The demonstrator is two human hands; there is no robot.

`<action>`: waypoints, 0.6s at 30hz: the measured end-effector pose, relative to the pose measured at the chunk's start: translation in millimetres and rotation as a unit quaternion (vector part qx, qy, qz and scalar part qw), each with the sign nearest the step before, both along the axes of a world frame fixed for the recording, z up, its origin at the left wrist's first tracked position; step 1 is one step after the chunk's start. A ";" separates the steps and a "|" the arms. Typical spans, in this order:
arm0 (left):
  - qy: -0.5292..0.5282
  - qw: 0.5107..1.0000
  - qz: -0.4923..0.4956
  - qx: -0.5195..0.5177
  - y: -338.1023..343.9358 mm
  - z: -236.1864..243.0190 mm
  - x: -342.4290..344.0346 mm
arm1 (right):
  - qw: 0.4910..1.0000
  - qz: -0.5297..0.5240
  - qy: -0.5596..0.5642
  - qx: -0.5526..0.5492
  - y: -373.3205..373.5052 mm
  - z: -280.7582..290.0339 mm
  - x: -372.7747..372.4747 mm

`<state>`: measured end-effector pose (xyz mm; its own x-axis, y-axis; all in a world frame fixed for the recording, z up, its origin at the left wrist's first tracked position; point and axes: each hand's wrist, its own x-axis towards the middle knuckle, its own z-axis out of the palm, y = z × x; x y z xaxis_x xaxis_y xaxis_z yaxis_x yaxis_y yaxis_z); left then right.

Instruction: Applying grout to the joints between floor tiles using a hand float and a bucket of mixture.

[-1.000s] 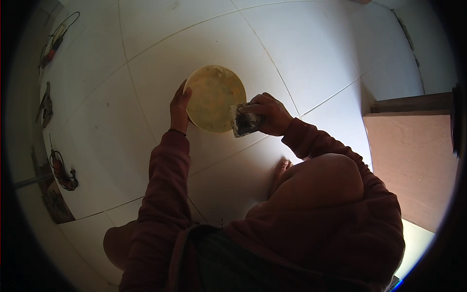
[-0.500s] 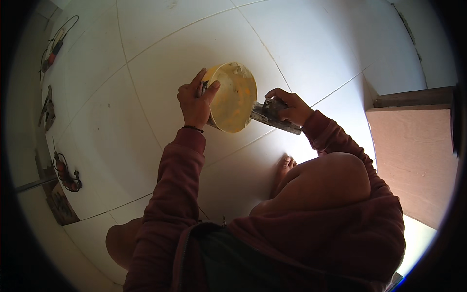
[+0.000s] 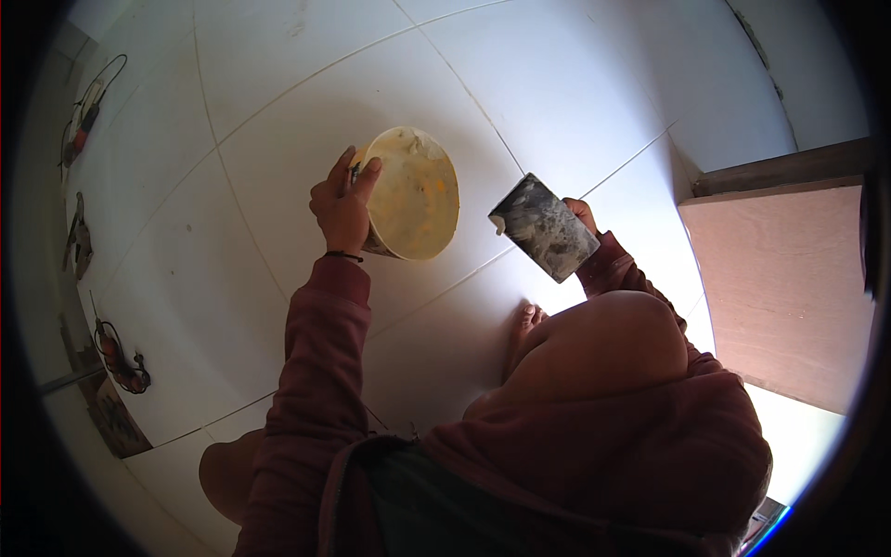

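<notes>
My left hand (image 3: pixel 342 209) grips the left rim of a yellow plastic bucket (image 3: pixel 416 200), thumb over the edge. The bucket is tilted so its inside shows, smeared with pale paste and a thicker lump at the far rim. Something small and dark lies between that hand and the bucket; I cannot make out what it is. To the right, apart from the bucket, my right hand (image 3: pixel 582 213) holds a rectangular plastering trowel (image 3: pixel 543 227), its flat grey-smeared face turned up. A small pale dab clings to its left edge. The trowel hides most of my right fingers.
White floor tiles (image 3: pixel 306 102) spread around me. Along the left wall lie a corded red tool (image 3: pixel 85 125), a metal hand tool (image 3: pixel 78 239) and another orange tool with a coiled cord (image 3: pixel 116 357). A wooden panel (image 3: pixel 780 288) stands at the right, near my bent knee (image 3: pixel 622 343).
The trowel has come away from the bucket's right rim, and its flat face is now turned up. The bucket appears slightly further left, though the whole view has shifted too.
</notes>
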<state>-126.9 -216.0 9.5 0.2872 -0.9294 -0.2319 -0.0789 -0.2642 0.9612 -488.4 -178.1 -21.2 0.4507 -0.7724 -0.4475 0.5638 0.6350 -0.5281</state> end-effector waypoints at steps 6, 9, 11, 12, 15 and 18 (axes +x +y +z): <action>0.295 0.953 0.012 0.058 21.4 -52.1 51.6 | 0.948 0.022 0.316 -0.004 2.6 52.3 -56.5; 0.321 0.946 0.015 0.034 34.1 -71.8 51.9 | 0.858 0.076 0.508 -0.003 -0.3 28.7 -55.5; 0.325 0.944 0.021 0.055 29.5 -77.3 49.6 | 0.827 0.121 0.550 -0.003 -2.4 15.4 -45.1; 0.328 0.942 0.023 0.064 30.1 -78.0 50.6 | 0.704 0.147 0.690 -0.079 0.9 21.0 -19.6; 0.346 0.936 0.009 0.065 30.0 -83.2 54.8 | 0.528 0.248 0.791 -0.183 5.1 27.7 1.1; 0.345 0.936 0.041 0.049 33.3 -77.2 45.9 | 0.639 0.332 0.684 -0.119 -7.4 31.3 -22.2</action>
